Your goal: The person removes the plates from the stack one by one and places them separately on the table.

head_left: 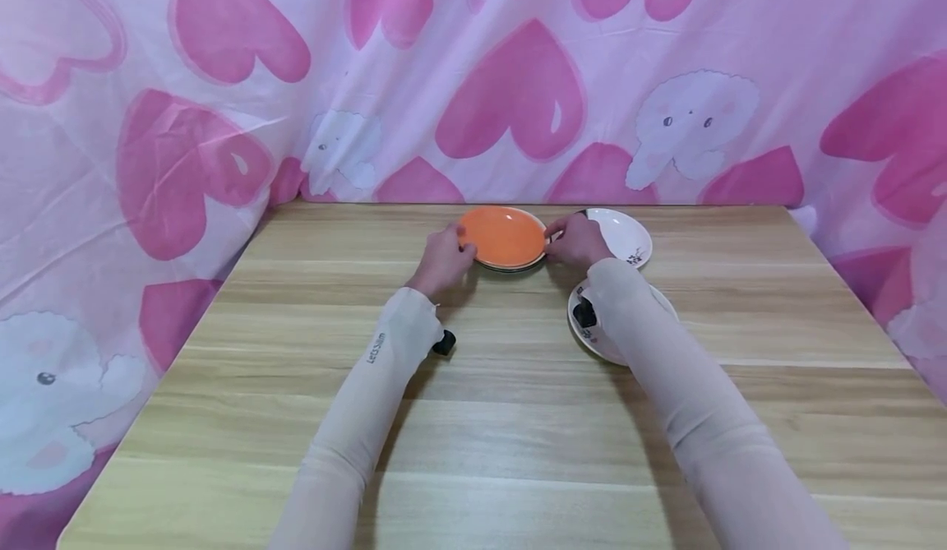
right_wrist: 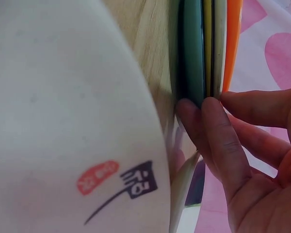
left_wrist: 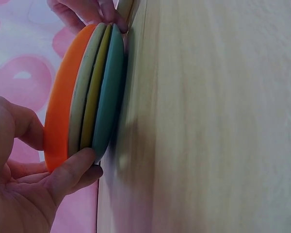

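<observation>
A stack of round plates sits near the table's far edge, an orange plate (head_left: 503, 236) on top. Beneath it the left wrist view shows a cream plate (left_wrist: 80, 102), a yellow plate (left_wrist: 93, 104) and a teal plate (left_wrist: 110, 92) at the bottom. My left hand (head_left: 444, 261) grips the stack's left rim, with fingers along its side. On the opposite rim my right hand (head_left: 580, 242) pinches the stack, fingertips low beside the teal plate. Whether the stack touches the table or is slightly raised, I cannot tell.
Right of the stack, behind my right hand, lies a white plate (head_left: 629, 236) with a dark motif. Nearer, a second white plate (right_wrist: 87, 97) with red and dark marks is partly hidden under my right forearm. A pink heart-patterned curtain (head_left: 510, 98) borders the wooden table (head_left: 481, 451).
</observation>
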The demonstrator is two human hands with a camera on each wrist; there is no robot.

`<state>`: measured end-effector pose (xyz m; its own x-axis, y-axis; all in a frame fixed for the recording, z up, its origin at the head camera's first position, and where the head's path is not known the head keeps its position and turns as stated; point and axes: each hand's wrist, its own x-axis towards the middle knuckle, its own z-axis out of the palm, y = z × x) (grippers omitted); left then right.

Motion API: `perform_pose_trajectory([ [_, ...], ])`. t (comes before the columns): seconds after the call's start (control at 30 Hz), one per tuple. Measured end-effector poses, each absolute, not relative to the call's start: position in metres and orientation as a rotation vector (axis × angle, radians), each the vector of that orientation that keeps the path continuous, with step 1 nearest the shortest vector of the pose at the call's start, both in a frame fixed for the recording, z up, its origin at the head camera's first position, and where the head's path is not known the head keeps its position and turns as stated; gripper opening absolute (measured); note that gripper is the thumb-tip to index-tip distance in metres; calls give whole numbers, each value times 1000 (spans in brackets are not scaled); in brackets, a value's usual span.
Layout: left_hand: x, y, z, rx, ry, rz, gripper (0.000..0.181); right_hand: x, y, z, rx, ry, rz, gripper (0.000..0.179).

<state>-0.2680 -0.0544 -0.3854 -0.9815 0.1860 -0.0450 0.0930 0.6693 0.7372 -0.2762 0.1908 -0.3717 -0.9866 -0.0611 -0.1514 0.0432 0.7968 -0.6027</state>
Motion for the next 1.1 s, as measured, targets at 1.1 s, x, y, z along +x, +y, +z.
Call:
perform_pose_trajectory([
  [1.1,-265,-67,-386,59,2484,1730,49,-279,185,-374,75,2818,-1005,35],
])
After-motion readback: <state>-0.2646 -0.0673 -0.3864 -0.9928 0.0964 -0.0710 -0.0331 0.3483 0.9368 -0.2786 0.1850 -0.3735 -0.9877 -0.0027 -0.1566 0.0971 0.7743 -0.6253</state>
